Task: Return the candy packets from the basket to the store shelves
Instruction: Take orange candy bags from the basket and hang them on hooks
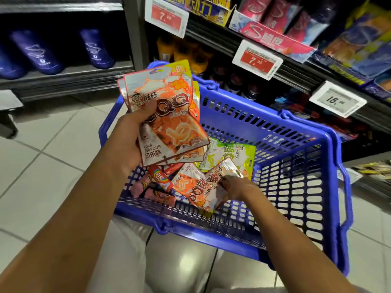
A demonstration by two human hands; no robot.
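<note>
A blue plastic basket stands on the tiled floor in front of the shelves. My left hand grips a fanned stack of orange cola-flavour QQ candy packets above the basket's left rim. Down inside the basket, my right hand pinches another orange QQ packet by its edge. A green QQ packet lies behind it. Several small pink and red candy packs sit in the basket's near left corner.
Store shelves run along the right, stocked with boxed sweets and hung with price tags. A lower shelf at the left holds dark blue bottles. Grey tiled floor surrounds the basket.
</note>
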